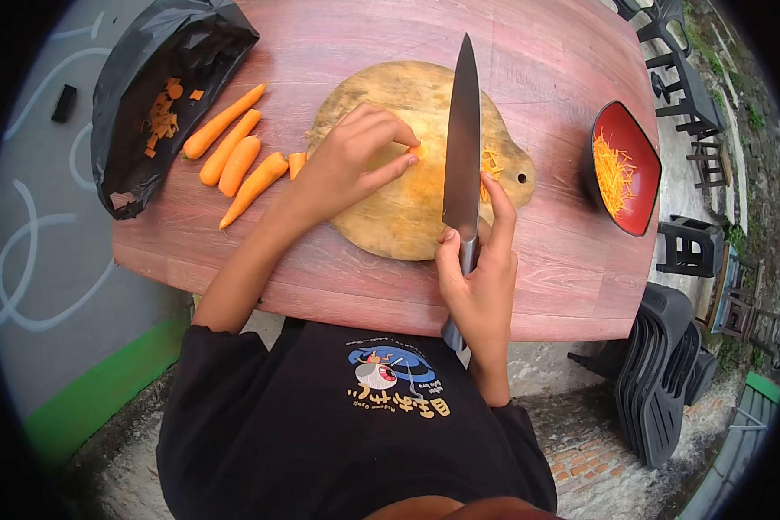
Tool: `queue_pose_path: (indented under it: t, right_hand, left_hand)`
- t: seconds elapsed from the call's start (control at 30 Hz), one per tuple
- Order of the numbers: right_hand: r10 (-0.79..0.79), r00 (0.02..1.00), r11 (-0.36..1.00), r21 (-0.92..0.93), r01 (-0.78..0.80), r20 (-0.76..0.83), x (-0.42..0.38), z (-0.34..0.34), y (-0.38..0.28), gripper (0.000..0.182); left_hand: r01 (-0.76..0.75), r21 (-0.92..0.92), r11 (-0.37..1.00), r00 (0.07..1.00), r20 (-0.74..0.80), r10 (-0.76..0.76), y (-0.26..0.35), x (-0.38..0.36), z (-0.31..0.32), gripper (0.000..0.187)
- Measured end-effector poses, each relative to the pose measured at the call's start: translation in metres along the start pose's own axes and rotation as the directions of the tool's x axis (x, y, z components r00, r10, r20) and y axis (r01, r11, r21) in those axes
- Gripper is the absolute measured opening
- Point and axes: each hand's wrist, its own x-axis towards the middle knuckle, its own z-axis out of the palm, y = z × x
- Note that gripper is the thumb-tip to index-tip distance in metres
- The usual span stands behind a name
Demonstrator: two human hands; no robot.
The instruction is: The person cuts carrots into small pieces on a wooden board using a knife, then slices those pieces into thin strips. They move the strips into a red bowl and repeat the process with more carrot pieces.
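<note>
The right hand (479,282) grips a chef's knife (462,147) — blade over the wooden cutting board (390,221) on the desk (563,104) — while the left hand's (351,165) fingertips pinch a carrot piece (417,151) there.

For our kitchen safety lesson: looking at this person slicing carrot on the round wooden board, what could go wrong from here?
1. The left hand pinches a small carrot piece right beside the knife blade; its fingers could get nicked.
2. The right hand rests its index finger along the blade, so the grip might slip.
3. The cutting board sits directly on the smooth table and may slide.
</note>
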Motion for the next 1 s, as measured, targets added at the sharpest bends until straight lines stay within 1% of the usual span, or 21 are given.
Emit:
queue_pose_path:
  t: [0.03, 0.07, 0.13, 0.17, 0.23, 0.33, 0.37, 0.43, 0.47, 0.5, 0.53, 0.57, 0.63, 0.7, 0.73, 0.8, 0.83, 0.93, 0.97, 1.0]
  right_hand:
    - [-0.036, 0.999, 0.998, -0.043, 0.037, 0.031, 0.002, 0.000, -0.001, 0.065]
    - [-0.026, 0.999, 0.999, -0.041, 0.027, 0.028, 0.004, 0.000, -0.004, 0.065]
    - [0.031, 0.994, 0.976, -0.218, -0.007, 0.108, 0.005, 0.000, -0.008, 0.059]
    - [0.039, 0.994, 0.975, -0.220, -0.015, 0.105, 0.005, 0.002, -0.007, 0.059]
    - [-0.058, 0.993, 0.978, -0.193, 0.077, 0.102, 0.006, 0.007, -0.005, 0.055]
    - [-0.079, 0.991, 0.971, -0.216, 0.100, 0.104, 0.006, 0.008, -0.008, 0.054]
    - [-0.076, 0.991, 0.971, -0.216, 0.099, 0.109, 0.007, 0.008, -0.009, 0.054]
    - [-0.006, 0.991, 0.973, -0.230, 0.037, 0.130, 0.007, 0.008, -0.012, 0.054]
    - [-0.003, 0.991, 0.972, -0.230, 0.034, 0.132, 0.006, 0.009, -0.011, 0.054]
    - [-0.092, 0.989, 0.961, -0.251, 0.118, 0.111, 0.007, 0.010, -0.008, 0.054]
    - [-0.182, 0.979, 0.941, -0.274, 0.201, 0.092, 0.007, 0.011, -0.007, 0.053]
    - [-0.181, 0.979, 0.940, -0.276, 0.201, 0.095, 0.007, 0.010, -0.008, 0.053]
    - [-0.106, 0.989, 0.955, -0.265, 0.130, 0.104, 0.006, 0.009, -0.013, 0.051]
    - [-0.078, 0.991, 0.960, -0.259, 0.104, 0.109, 0.006, 0.009, -0.017, 0.051]
    - [-0.052, 0.992, 0.965, -0.250, 0.079, 0.112, 0.006, 0.009, -0.018, 0.051]
    - [-0.076, 0.991, 0.960, -0.260, 0.101, 0.107, 0.006, 0.011, -0.015, 0.051]
    - [-0.102, 0.990, 0.955, -0.269, 0.126, 0.101, 0.006, 0.012, -0.014, 0.051]
    - [-0.113, 0.988, 0.944, -0.299, 0.139, 0.104, 0.006, 0.013, -0.015, 0.051]
    - [-0.110, 0.989, 0.945, -0.299, 0.136, 0.100, 0.005, 0.013, -0.016, 0.051]
    - [-0.066, 0.992, 0.953, -0.289, 0.096, 0.112, 0.005, 0.013, -0.018, 0.050]
  left_hand:
    - [0.003, -0.002, 1.000, 1.000, 0.010, -0.003, 0.000, -0.001, 0.000, 0.017]
    - [0.021, -0.010, 1.000, 1.000, 0.009, -0.021, 0.000, 0.000, -0.001, 0.017]
    - [0.039, -0.025, 0.999, 0.999, 0.016, -0.039, 0.000, 0.000, -0.002, 0.017]
    - [0.059, -0.027, 0.998, 0.998, 0.015, -0.058, 0.000, -0.001, -0.003, 0.017]
    - [0.082, -0.033, 0.996, 0.997, 0.014, -0.081, 0.000, -0.001, -0.002, 0.017]
    - [0.078, -0.067, 0.995, 0.996, -0.030, -0.080, 0.000, -0.002, -0.003, 0.016]
    - [0.079, -0.068, 0.995, 0.996, -0.024, -0.080, 0.000, -0.002, -0.004, 0.016]
    - [0.083, -0.070, 0.994, 0.996, -0.016, -0.085, 0.001, -0.002, -0.005, 0.016]
    - [0.138, -0.096, 0.986, 0.990, -0.001, -0.139, 0.001, -0.003, -0.005, 0.016]
    - [0.192, -0.121, 0.974, 0.981, 0.016, -0.191, 0.001, -0.003, -0.005, 0.017]
    - [0.193, -0.123, 0.974, 0.981, 0.014, -0.192, 0.002, -0.003, -0.004, 0.017]
    - [0.198, -0.128, 0.972, 0.980, 0.005, -0.199, 0.003, -0.003, -0.003, 0.017]
    - [0.206, -0.136, 0.969, 0.978, -0.005, -0.209, 0.004, -0.003, -0.001, 0.016]
    - [0.155, -0.102, 0.983, 0.986, -0.043, -0.160, 0.002, -0.004, 0.001, 0.016]
    - [0.157, -0.105, 0.982, 0.986, -0.042, -0.162, 0.003, -0.004, 0.002, 0.016]
    - [0.147, -0.145, 0.978, 0.984, -0.083, -0.160, 0.005, -0.003, 0.003, 0.012]
    - [0.149, -0.147, 0.978, 0.983, -0.081, -0.162, 0.006, -0.003, 0.003, 0.012]
    - [0.167, -0.169, 0.971, 0.982, -0.065, -0.180, 0.006, -0.004, 0.002, 0.011]
    - [0.157, -0.156, 0.975, 0.983, -0.067, -0.169, 0.003, -0.004, 0.003, 0.012]
    - [0.146, -0.144, 0.979, 0.985, -0.068, -0.157, 0.002, -0.005, 0.003, 0.012]
